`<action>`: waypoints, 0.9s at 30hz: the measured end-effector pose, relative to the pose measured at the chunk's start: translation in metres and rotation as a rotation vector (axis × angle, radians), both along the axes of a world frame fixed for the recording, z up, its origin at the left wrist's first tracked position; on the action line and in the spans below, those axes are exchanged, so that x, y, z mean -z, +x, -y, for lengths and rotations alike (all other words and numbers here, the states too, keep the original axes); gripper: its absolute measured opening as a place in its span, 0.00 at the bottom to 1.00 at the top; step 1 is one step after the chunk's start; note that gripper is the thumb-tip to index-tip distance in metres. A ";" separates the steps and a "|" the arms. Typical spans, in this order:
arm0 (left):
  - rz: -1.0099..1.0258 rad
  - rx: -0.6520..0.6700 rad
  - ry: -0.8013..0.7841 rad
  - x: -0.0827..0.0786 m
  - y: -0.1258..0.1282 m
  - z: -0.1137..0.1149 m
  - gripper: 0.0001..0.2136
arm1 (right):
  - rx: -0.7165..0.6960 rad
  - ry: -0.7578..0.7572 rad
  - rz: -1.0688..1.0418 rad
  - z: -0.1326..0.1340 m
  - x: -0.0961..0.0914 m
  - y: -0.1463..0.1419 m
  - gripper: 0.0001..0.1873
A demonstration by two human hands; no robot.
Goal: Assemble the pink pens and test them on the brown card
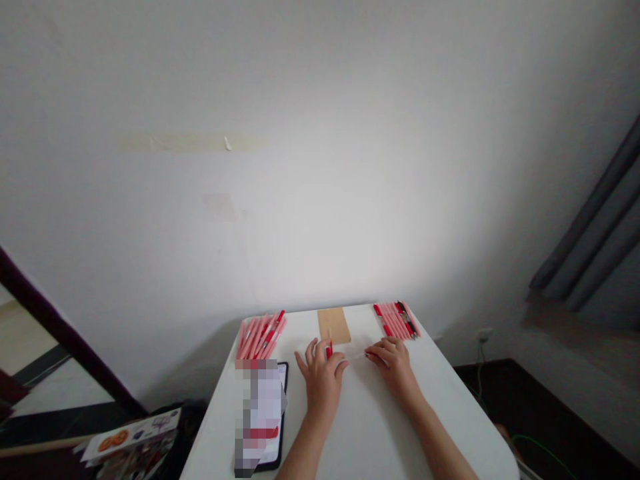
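My left hand [321,373] is closed with a red pen [329,349] between its fingers, the pen's pale thin end pointing away over the brown card. A thin see-through strip [356,355], perhaps a plastic sleeve, spans the gap between both hands. Its left end meets my left thumb and fingertip. My right hand [395,367] pinches the other end, where a small dark red bit shows at the fingertips. Just beyond my left hand lies the tan card or notebook [335,323]. Both hands are low over the white table [365,427].
Pink and red pens [261,335] lie in a loose pile at the back left. A neater row of pink, red and black pens [397,321] is at the back right. A phone [281,413], partly blurred out, lies left of my forearm. The wall [320,200] stands behind the table.
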State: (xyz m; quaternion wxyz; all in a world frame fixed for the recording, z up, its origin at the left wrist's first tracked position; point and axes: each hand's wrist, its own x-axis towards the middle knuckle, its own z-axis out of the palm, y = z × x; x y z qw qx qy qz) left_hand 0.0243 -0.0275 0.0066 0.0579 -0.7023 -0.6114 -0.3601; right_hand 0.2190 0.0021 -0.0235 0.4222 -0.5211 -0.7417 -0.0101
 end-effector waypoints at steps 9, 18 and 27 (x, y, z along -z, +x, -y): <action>0.041 0.024 -0.012 -0.002 0.000 0.001 0.03 | -0.012 -0.024 0.007 0.002 -0.002 -0.002 0.15; 0.028 -0.017 0.015 -0.002 0.001 0.001 0.04 | -0.047 -0.072 0.038 0.003 -0.004 -0.002 0.16; 0.045 -0.062 -0.017 -0.007 0.002 0.003 0.07 | -0.021 0.001 0.117 0.006 -0.008 -0.004 0.09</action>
